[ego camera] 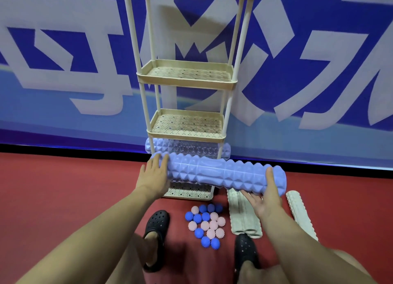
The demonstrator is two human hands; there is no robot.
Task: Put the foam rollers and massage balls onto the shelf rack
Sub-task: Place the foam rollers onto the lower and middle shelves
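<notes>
- The purple foam roller (223, 173) is held lengthwise in front of the shelf rack (187, 81), just above the rack's lowest tier, its right end a little lower than its left. No brand or label can be read on it.
- The left hand (154, 173) lies against the roller's left end with straight fingers close together, pressing rather than wrapping.
- The right hand (265, 196) supports the right end from below: the thumb lies up over the front of the roller and the fingers spread under it.
- A second purple roller (187, 149) already lies across the rack's lowest tier, behind the held one, its ends sticking out past the posts.
- The two middle tiers of the cream rack show only their perforated floors.
- A cluster of spiky massage balls (206, 224), blue and pink, lies on the red floor (63, 188) between two black clogs (156, 237).
- Two pale ribbed rollers (242, 215) lie side by side right of the balls, and a third pale roller (301, 213) lies farther right.
- The blue banner (63, 60) behind the rack bears large white characters, cropped and not readable.
</notes>
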